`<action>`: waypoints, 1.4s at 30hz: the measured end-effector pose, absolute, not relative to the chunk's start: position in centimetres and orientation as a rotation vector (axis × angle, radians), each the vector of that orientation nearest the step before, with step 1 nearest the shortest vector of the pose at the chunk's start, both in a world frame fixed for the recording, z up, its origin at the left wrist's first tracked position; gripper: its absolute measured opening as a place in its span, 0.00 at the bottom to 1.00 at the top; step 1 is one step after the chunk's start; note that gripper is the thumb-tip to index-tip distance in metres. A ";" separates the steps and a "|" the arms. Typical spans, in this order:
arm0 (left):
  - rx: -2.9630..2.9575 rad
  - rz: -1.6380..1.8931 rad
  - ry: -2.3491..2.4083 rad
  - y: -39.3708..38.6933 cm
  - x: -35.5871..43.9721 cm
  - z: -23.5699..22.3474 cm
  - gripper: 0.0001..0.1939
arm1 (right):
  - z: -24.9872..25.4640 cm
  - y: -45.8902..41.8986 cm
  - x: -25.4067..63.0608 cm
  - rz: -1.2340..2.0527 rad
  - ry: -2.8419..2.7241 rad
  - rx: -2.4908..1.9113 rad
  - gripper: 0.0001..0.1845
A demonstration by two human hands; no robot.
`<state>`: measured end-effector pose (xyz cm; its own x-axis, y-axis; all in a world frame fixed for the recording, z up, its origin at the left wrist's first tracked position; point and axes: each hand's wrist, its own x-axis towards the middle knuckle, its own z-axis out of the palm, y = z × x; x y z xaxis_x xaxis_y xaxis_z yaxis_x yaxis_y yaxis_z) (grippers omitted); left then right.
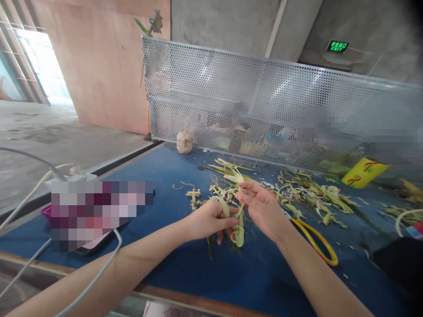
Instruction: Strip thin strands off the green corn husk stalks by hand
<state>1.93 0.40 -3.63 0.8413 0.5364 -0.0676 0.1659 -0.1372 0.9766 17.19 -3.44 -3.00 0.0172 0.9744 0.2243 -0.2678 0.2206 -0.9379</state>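
Note:
Above the blue table, my left hand (218, 219) is closed round a bundle of pale green leaf strips (239, 235) that look like husk. Thin green shreds hang below its fingers. At the upper end of the bundle, my right hand (261, 207) pinches a strip between thumb and fingers, close beside the left hand. A tool with yellow loop handles (319, 244), like scissors, lies just right of my right wrist, its other end partly hidden. Behind both hands are loose pale leaf pieces (231, 169).
More leaf scraps (317, 193) spread across the right side, near a yellow roll (365, 172). A perforated metal screen (211, 83) closes off the table's back, with a tape-wrapped jar-like object (184, 142) before it. A blurred device and cables (117, 240) lie at left.

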 end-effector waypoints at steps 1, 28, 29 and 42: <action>1.712 0.357 0.560 0.5 1.9 -3.7 0.15 | -2.9 -3.5 17.3 1.168 -1.126 -0.833 0.12; 1.571 0.570 0.728 1.6 1.6 -3.6 0.13 | -2.4 -4.0 18.2 0.526 -1.802 -1.277 0.05; 1.569 0.578 0.734 1.5 1.6 -3.5 0.12 | -2.4 -4.0 18.3 0.520 -1.800 -1.280 0.05; 1.613 0.611 0.766 1.8 1.5 -3.9 0.11 | -2.2 -4.1 18.4 0.762 -1.574 -1.185 0.02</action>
